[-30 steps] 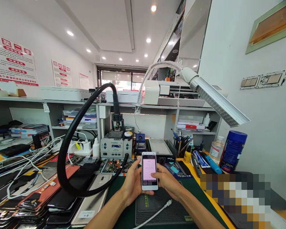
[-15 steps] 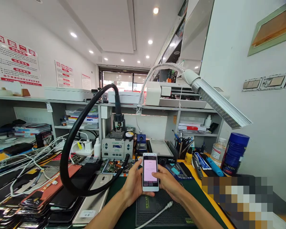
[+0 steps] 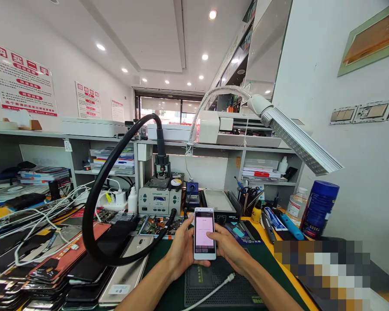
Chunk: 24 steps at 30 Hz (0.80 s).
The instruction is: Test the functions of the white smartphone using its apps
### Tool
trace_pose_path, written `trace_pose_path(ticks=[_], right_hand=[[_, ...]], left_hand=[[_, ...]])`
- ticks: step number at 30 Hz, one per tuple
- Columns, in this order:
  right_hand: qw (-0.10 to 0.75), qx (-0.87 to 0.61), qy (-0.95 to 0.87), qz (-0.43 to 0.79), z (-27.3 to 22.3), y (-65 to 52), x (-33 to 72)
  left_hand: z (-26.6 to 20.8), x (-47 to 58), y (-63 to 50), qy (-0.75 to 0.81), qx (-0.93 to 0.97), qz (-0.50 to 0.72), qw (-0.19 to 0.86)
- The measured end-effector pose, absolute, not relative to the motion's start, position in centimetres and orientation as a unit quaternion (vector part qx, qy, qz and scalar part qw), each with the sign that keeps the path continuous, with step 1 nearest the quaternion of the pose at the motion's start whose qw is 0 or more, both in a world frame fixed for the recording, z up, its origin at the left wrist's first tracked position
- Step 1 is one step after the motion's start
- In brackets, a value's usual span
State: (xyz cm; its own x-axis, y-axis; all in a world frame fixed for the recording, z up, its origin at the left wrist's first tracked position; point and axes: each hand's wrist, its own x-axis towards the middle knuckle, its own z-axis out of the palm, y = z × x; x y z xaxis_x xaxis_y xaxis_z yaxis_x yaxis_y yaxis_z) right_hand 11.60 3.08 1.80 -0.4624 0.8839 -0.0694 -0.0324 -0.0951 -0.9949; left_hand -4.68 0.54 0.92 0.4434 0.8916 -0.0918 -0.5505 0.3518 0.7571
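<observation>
Large red Chinese characters head a white wall poster [image 3: 24, 82] at far left, with red banner lines beneath too small to make out. Two further white posters [image 3: 88, 100] with red print hang along the same wall, unreadable. The white smartphone [image 3: 204, 233] shows a pink screen whose small text cannot be read.

Phone [image 3: 204, 233] glossy white plastic, glass front; hose [image 3: 99, 203] matt black rubber.

In front of you: black hose [image 3: 94, 207] looping off the rework station [image 3: 160, 200], LED lamp [image 3: 298, 142] overhead right, blue can [image 3: 319, 207] by the wall, phone stack [image 3: 52, 268] left, white cable [image 3: 214, 290] on the mat [image 3: 220, 289].
</observation>
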Motion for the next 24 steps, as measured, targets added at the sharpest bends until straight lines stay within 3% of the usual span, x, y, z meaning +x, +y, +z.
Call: trace_pose_path(ticks=[24], right_hand=[[0.369,-0.383,-0.508,0.678,1.87,3.26,11.62]], left_hand=[[0.67,-4.69,0.77,0.257,0.332,0.464,0.780]])
